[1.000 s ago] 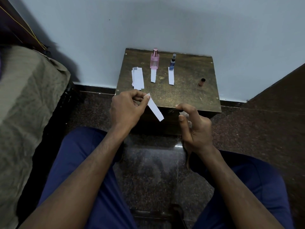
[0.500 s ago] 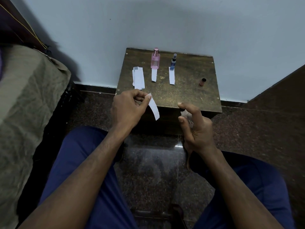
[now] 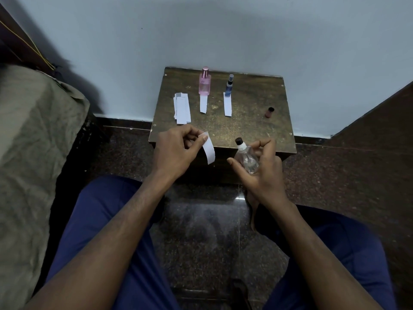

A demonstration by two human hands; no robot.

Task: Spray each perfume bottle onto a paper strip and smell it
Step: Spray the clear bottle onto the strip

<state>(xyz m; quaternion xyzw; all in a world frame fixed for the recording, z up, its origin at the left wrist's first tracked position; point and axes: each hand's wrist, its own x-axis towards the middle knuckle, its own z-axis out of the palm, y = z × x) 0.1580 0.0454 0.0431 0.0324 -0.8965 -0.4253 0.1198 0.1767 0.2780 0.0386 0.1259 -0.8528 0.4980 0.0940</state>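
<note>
My left hand (image 3: 176, 151) pinches a white paper strip (image 3: 209, 149) that hangs down over the front edge of the small wooden table (image 3: 257, 126). My right hand (image 3: 261, 168) holds a clear perfume bottle (image 3: 245, 158) with a dark nozzle, tilted toward the strip, forefinger raised off the nozzle. At the back of the table stand a pink bottle (image 3: 204, 82) and a slim blue bottle (image 3: 229, 86), each with a used strip (image 3: 203, 104) (image 3: 227, 106) lying in front. A stack of fresh strips (image 3: 182, 109) lies at the left.
A small brown cap (image 3: 269, 112) lies on the table's right side. A bed with an olive cover (image 3: 33, 142) is at the left, a pale wall behind the table. My blue-trousered knees frame the dark stone floor (image 3: 201, 231).
My right hand has turned outward, so the clear bottle now shows, and its forefinger has lifted off the nozzle. The strip in my left hand has swung down to hang steeper.
</note>
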